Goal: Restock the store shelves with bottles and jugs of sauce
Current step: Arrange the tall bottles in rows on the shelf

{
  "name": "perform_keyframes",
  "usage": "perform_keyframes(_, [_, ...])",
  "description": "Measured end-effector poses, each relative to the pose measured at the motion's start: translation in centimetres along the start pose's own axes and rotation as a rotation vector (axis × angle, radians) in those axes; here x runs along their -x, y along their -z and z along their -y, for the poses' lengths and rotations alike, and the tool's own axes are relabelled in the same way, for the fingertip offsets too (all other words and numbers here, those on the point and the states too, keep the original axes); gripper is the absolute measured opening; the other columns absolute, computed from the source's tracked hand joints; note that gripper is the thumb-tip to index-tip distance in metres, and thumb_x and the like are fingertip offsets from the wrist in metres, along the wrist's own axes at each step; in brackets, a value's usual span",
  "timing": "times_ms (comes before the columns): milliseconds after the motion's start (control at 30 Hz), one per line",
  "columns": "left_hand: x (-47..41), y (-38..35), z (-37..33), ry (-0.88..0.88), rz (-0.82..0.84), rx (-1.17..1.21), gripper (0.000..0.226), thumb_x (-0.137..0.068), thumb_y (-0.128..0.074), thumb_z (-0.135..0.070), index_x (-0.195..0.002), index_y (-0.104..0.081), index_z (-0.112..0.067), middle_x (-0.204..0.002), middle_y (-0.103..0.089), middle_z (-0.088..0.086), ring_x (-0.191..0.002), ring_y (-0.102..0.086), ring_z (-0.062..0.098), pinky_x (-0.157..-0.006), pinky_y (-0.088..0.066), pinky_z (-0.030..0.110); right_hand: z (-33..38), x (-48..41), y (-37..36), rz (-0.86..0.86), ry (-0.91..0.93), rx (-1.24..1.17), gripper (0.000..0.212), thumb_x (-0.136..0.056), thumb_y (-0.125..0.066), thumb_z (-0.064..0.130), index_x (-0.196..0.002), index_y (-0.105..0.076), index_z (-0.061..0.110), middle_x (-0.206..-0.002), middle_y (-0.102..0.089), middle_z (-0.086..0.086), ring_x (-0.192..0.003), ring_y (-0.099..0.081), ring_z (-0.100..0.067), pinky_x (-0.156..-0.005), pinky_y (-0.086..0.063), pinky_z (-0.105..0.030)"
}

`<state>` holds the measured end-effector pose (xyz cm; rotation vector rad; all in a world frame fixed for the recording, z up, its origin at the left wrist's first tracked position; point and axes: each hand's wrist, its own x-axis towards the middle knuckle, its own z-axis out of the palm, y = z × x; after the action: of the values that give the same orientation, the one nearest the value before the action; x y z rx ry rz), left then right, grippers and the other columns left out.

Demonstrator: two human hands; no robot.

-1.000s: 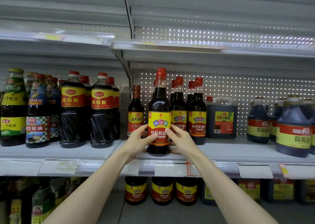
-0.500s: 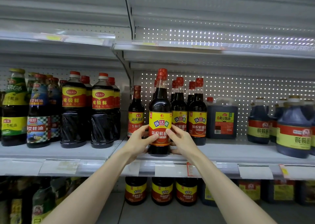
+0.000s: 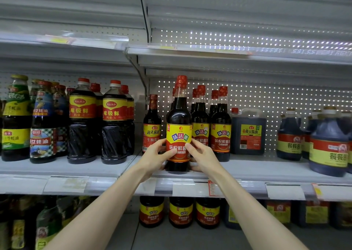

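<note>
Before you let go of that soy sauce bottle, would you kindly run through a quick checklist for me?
1. The held bottle is upright: ok.
2. Its base is on the shelf: ok, near the front edge.
3. Its label faces front: ok.
4. Grip: left hand and right hand hold it from either side: ok.
5. Level with the matching bottles to its right: not ok, it stands further forward.
6. Seal on its cap: cannot tell.
</note>
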<state>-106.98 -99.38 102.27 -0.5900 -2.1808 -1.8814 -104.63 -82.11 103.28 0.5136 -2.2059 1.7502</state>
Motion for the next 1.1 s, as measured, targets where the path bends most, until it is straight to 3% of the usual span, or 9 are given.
perform_keyframes(233, [0.0, 0.0, -0.1, 0.003, -0.009, -0.016, 0.052, -0.089, -0.065, -0.027, -0.138, -0.046, -0.022, -0.128, -0.056, 0.001, -0.120, -0.053, 0.018, -0.096, -0.047, 0.044, 0.0, -0.1, 0.0, -0.001, -0.005, -0.002, 0.052, -0.098, -0.052, 0.031, -0.146, -0.038, 0.020, -0.131, -0.054, 0.001, -0.113, -0.052, -0.012, -0.099, -0.049, -0.036])
perform_keyframes(367, [0.2, -0.2, -0.3, -0.021, -0.011, -0.026, 0.048, -0.090, -0.063, -0.025, -0.135, -0.048, -0.022, -0.125, -0.058, 0.000, -0.117, -0.054, 0.017, -0.090, -0.047, 0.037, 0.1, 0.0, 0.0, 0.003, -0.009, -0.017, 0.051, -0.098, -0.051, 0.030, -0.146, -0.038, 0.020, -0.122, -0.054, 0.005, -0.110, -0.053, -0.012, -0.087, -0.050, -0.026])
perform_keyframes(567, [0.2, -0.2, -0.3, -0.014, -0.016, -0.031, 0.049, -0.090, -0.064, -0.026, -0.136, -0.048, -0.022, -0.125, -0.058, -0.001, -0.117, -0.055, 0.017, -0.092, -0.048, 0.039, 0.0, 0.0, 0.0, 0.012, -0.013, -0.003, 0.050, -0.099, -0.050, 0.030, -0.146, -0.038, 0.020, -0.118, -0.053, 0.008, -0.109, -0.052, -0.011, -0.076, -0.050, -0.018])
perform_keyframes(733, [0.3, -0.1, -0.4, -0.006, -0.015, -0.030, 0.047, -0.090, -0.064, -0.026, -0.134, -0.048, -0.023, -0.122, -0.058, -0.003, -0.116, -0.055, 0.016, -0.092, -0.048, 0.038, 0.1, 0.0, 0.0, 0.006, -0.036, 0.009, 0.051, -0.099, -0.050, 0.030, -0.147, -0.036, 0.021, -0.130, -0.053, 0.002, -0.115, -0.051, -0.013, -0.092, -0.049, -0.031])
perform_keyframes(867, [0.5, -0.1, -0.6, -0.007, -0.025, -0.037, 0.045, -0.090, -0.064, -0.025, -0.133, -0.050, -0.022, -0.121, -0.059, -0.002, -0.115, -0.055, 0.016, -0.096, -0.048, 0.041, 0.6, 0.1, 0.1, 0.027, -0.058, 0.016, 0.049, -0.099, -0.049, 0.029, -0.146, -0.037, 0.021, -0.136, -0.051, -0.002, -0.121, -0.050, -0.019, -0.096, -0.047, -0.037])
perform_keyframes(967, [0.6, 0.1, -0.7, 0.007, -0.026, -0.061, 0.051, -0.090, -0.065, -0.026, -0.137, -0.048, -0.019, -0.127, -0.058, 0.002, -0.118, -0.054, 0.019, -0.097, -0.047, 0.044, 1.1, 0.4, 0.0, 0.039, -0.084, 0.017, 0.050, -0.100, -0.048, 0.029, -0.147, -0.036, 0.021, -0.134, -0.050, -0.001, -0.128, -0.048, -0.024, -0.096, -0.047, -0.037])
perform_keyframes(1100, [1.0, 0.1, -1.3, 0.015, -0.048, -0.113, 0.058, -0.090, -0.064, -0.026, -0.142, -0.041, -0.015, -0.135, -0.054, 0.006, -0.115, -0.052, 0.016, -0.090, -0.044, 0.033, 1.6, 0.6, 0.8, 0.028, -0.069, 0.083, 0.056, -0.099, -0.050, 0.030, -0.150, -0.030, 0.021, -0.145, -0.047, -0.005, -0.128, -0.049, -0.021, -0.095, -0.046, -0.033])
